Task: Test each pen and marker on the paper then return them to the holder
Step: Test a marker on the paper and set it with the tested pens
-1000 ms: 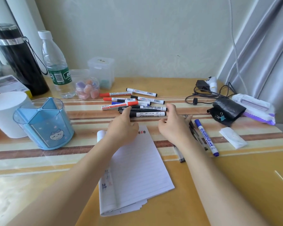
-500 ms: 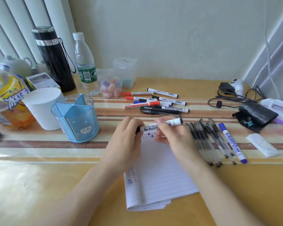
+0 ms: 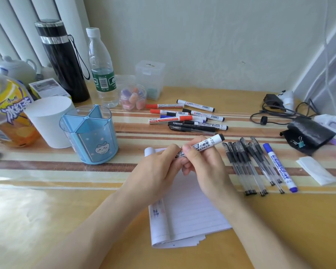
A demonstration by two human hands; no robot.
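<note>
Both hands hold one black whiteboard marker (image 3: 206,144) above the lined paper (image 3: 184,214). My left hand (image 3: 157,167) grips its near end and my right hand (image 3: 200,164) pinches its barrel; the far end points up and right. The blue divided holder (image 3: 89,136) stands empty to the left. Several red, blue and black markers (image 3: 184,118) lie in a pile behind the paper. A row of several black gel pens (image 3: 248,164) and a blue marker (image 3: 279,167) lie to the right.
A white cup (image 3: 47,121), an orange drink bottle (image 3: 6,113), a black flask (image 3: 62,61) and a water bottle (image 3: 102,68) stand at the left. A small jar (image 3: 133,98) is behind the markers. A black pouch (image 3: 308,134), cables (image 3: 275,111) and a folded tissue (image 3: 316,172) lie at the right.
My hands picked a black marker from the pile and brought it over the paper. The view shifted left, showing more of the bottles and the cup.
</note>
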